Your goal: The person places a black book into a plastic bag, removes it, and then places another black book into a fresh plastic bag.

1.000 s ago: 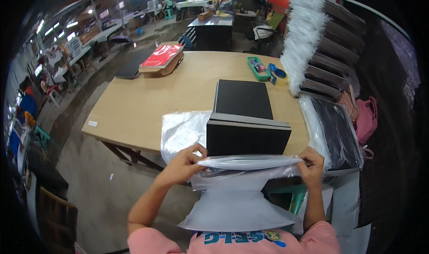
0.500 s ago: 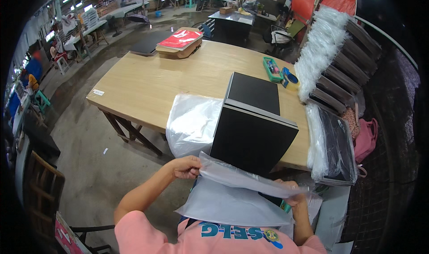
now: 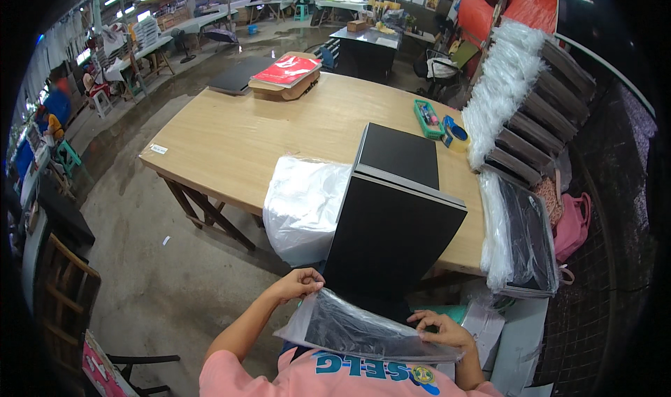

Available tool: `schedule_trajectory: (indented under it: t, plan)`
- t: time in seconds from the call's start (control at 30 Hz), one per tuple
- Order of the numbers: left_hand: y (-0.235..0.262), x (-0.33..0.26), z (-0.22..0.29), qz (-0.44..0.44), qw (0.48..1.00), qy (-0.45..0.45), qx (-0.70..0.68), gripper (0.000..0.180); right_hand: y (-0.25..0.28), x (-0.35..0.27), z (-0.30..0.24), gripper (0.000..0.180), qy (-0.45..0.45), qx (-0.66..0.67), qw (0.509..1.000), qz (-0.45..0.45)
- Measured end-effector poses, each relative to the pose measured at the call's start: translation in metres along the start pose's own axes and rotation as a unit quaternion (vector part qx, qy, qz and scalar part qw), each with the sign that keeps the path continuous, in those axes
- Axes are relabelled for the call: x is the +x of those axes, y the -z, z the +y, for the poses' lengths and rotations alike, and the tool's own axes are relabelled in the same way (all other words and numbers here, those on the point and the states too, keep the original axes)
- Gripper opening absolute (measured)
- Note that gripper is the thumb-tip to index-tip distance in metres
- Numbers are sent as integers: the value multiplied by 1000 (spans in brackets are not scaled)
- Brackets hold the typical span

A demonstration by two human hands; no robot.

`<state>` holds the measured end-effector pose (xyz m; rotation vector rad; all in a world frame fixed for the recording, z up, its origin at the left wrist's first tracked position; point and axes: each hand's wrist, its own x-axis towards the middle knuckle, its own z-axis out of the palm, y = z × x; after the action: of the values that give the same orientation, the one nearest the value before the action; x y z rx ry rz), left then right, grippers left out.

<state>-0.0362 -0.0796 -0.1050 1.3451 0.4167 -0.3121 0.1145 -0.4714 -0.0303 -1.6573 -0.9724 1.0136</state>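
Observation:
My left hand (image 3: 299, 284) pinches the upper left corner of a clear plastic bag (image 3: 363, 330) close to my body. At the bag's right side my right hand (image 3: 442, 327) grips its edge between thumb and fingers. Dark material shows through the plastic. A large black panel (image 3: 395, 236) leans steeply against the near side of the table, and its lower end reaches down to the bag. Whether that end is inside the bag I cannot tell for certain. Behind it lies a stack of black panels (image 3: 398, 149) on the table.
Clear plastic bags (image 3: 304, 201) hang over the wooden table's (image 3: 231, 138) near edge. Farther back are a red packet (image 3: 286, 70), a green basket (image 3: 428, 117) and a tape dispenser (image 3: 456, 135). Plastic-wrapped black panels (image 3: 528, 236) stand at the right, beside a pink bag (image 3: 573, 222).
Both hands have moved lower with the plastic bag, nearer my body. The right hand has shifted slightly left. Dark material now shows through the bag, which looked pale before.

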Motion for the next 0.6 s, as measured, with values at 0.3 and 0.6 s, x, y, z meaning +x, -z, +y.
schedule_trajectory:
  t: [0.3, 0.6]
  plan:
    - [14, 35, -53, -33, 995, 48, -82, 26, 22, 3, 95, 34, -107, 443, 887, 73]
    - [30, 48, -60, 333, 886, -172, 273, 30, -13, 65, 181, 34, -174, 180, 918, 308]
